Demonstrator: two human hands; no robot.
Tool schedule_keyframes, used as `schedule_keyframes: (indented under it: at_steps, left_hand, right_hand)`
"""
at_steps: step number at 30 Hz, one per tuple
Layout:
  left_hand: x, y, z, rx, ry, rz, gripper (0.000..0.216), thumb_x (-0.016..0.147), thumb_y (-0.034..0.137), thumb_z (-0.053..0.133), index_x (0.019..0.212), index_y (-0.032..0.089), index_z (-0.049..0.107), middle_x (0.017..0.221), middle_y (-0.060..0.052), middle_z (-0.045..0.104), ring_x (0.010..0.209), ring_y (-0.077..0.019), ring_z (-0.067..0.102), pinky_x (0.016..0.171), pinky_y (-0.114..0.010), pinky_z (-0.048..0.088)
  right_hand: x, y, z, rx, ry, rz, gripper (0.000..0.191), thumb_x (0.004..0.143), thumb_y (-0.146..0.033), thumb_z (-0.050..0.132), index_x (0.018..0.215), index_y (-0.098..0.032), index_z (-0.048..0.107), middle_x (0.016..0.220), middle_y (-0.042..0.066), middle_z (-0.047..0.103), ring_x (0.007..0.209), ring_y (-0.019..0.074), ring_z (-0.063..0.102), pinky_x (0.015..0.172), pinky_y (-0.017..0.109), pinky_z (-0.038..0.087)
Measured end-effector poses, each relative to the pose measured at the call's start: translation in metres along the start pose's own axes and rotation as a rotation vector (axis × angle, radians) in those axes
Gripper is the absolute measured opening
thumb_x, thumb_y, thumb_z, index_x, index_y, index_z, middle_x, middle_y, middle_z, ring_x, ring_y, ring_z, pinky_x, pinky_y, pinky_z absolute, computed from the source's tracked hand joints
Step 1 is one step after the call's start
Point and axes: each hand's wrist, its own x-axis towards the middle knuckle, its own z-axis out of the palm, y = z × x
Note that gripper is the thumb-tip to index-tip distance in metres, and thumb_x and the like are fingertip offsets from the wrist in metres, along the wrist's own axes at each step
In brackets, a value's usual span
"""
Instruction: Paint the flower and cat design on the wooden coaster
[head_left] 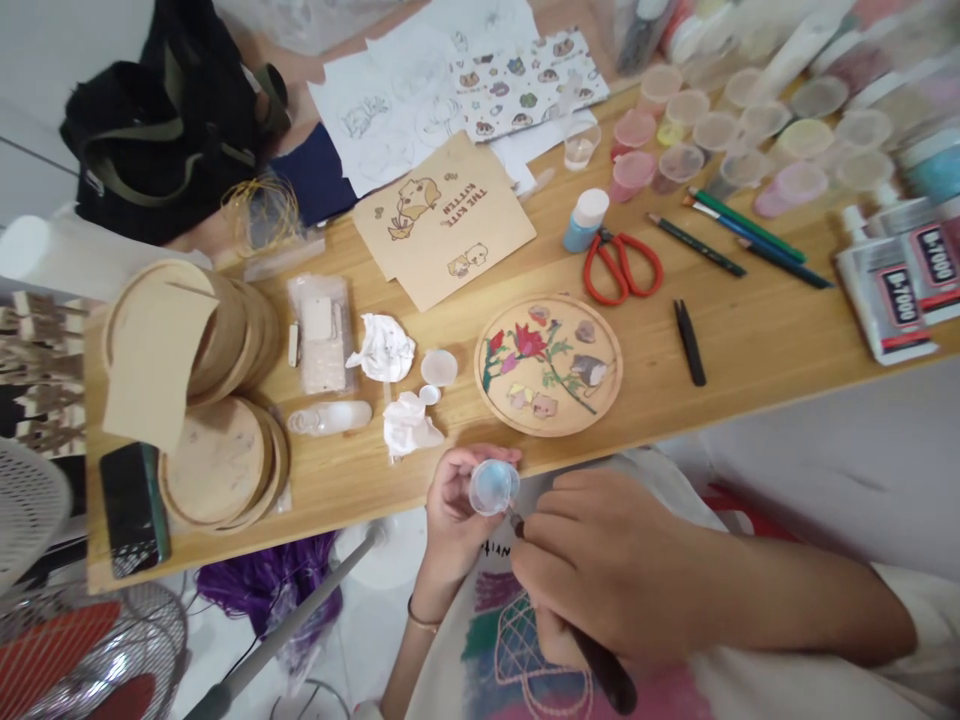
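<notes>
1. Paint pickup is, we judge, the step in hand: our left hand (pixel 452 508) has its fingers curled shut round a small cup (pixel 493 487), held in the air just off the near edge of the bench (pixel 750 335), above our lap
2. Our right hand (pixel 609 572) is closed in a writing grip on a brush (pixel 600 668); its tip sits at the cup's lower edge, and we cannot tell whether they touch
3. A next move, as we read it, calls for a light dip and a steady tip, so nothing drips on our shirt
4. The cup is round, clear plastic with a pale blue tint; the brush handle is dark, smooth and thick at its end
5. Nearest on the bench lies a round wooden disc (pixel 610 352), pale-grained with a raised rim and painted with red flowers and green stems; crumpled white tissue (pixel 384 348) lies to its left
</notes>
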Motion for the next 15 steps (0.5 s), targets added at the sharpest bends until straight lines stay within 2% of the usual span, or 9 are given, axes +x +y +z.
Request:
schedule_keyframes:
  at_steps: [6, 10, 15]
  left_hand:
    - [-0.0007, -0.0057, -0.0034, -0.017, -0.012, 0.011, 0.038, 0.069, 0.028, 0.088, 0.097, 0.028, 0.062, 0.102, 0.001, 0.073, 0.102, -0.0204, 0.072, 0.094, -0.036, 0.056]
    - [-0.0024, -0.005, -0.0005, 0.004, 0.023, 0.004, 0.04, 0.069, 0.026, 0.088, 0.098, 0.026, 0.06, 0.103, 0.0, 0.072, 0.101, -0.0198, 0.071, 0.091, -0.033, 0.056]
    - [-0.0014, -0.0029, 0.0005, -0.013, -0.012, 0.013, 0.038, 0.069, 0.021, 0.087, 0.096, 0.026, 0.062, 0.102, 0.001, 0.073, 0.101, -0.0187, 0.072, 0.092, -0.032, 0.056]
  right_hand:
    - [-0.0006, 0.0009, 0.0003, 0.01, 0.02, 0.051, 0.016, 0.084, -0.011, 0.044, 0.073, -0.02, 0.052, 0.061, -0.003, 0.051, 0.058, 0.0135, 0.041, 0.057, 0.033, 0.023]
    - [-0.0021, 0.003, -0.0007, -0.021, 0.118, 0.135, 0.02, 0.084, -0.011, 0.041, 0.074, -0.018, 0.057, 0.066, 0.001, 0.059, 0.061, 0.0141, 0.045, 0.061, 0.032, 0.028]
    - [-0.0013, -0.0006, -0.0029, -0.051, 0.123, 0.163, 0.024, 0.084, -0.014, 0.039, 0.065, -0.02, 0.051, 0.055, -0.001, 0.045, 0.055, 0.0136, 0.034, 0.057, 0.032, 0.023]
